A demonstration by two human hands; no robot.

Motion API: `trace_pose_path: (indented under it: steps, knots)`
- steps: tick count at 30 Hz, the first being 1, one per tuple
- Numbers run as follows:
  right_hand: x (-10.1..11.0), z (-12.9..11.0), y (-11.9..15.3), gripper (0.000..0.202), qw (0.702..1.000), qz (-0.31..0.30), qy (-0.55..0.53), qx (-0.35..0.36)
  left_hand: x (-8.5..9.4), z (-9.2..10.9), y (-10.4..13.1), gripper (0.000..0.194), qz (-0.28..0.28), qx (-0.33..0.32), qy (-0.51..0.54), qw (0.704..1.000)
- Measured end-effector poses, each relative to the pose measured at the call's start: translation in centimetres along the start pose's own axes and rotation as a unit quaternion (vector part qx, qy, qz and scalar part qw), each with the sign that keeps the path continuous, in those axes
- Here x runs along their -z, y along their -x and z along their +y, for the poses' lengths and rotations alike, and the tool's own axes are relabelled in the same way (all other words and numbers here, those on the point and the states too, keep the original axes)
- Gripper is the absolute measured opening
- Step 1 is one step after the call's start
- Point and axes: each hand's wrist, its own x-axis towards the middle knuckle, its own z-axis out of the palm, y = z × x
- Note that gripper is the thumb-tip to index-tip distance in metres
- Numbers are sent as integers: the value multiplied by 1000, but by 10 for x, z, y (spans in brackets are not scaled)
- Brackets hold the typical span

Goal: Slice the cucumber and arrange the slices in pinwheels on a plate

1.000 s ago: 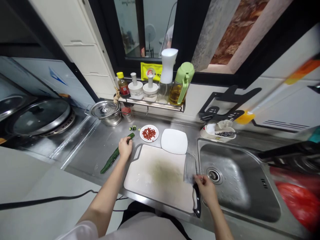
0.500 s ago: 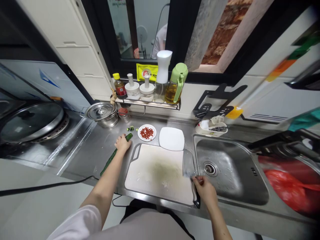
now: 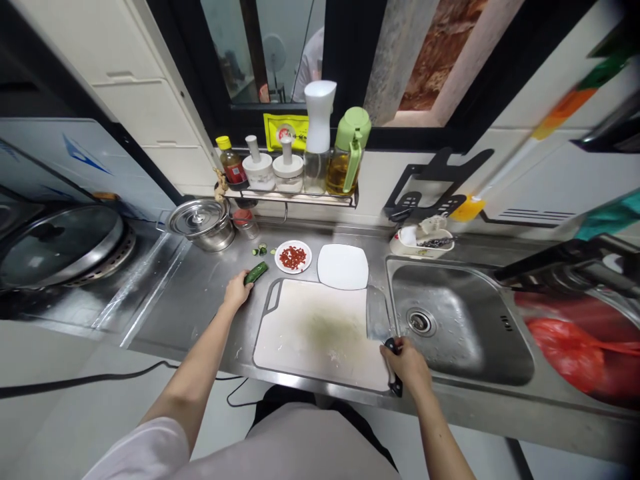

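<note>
Here, cucumber (image 3: 257, 272) in left fingers (image 3: 242, 279), jutting beyond

Extends left arm (image 3: 193, 380) nearly straight, right arm (image 3: 445, 433) forward and well apart from it. Curls left hand (image 3: 236, 291) palm down, gripping; bends right hand (image 3: 409, 365) closed, back upward.
</note>
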Motion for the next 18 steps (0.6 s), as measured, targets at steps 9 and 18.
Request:
trace_pose_path:
  steps: [9, 18]
  knots:
    - [0, 7, 5, 32, 1000, 9, -25, -6, 0, 25, 51, 45, -84, -164, 142, 973]
    - [-5, 13, 21, 17, 993, 18, -90, 79, -28, 54, 92, 45, -158, -272, 132, 940]
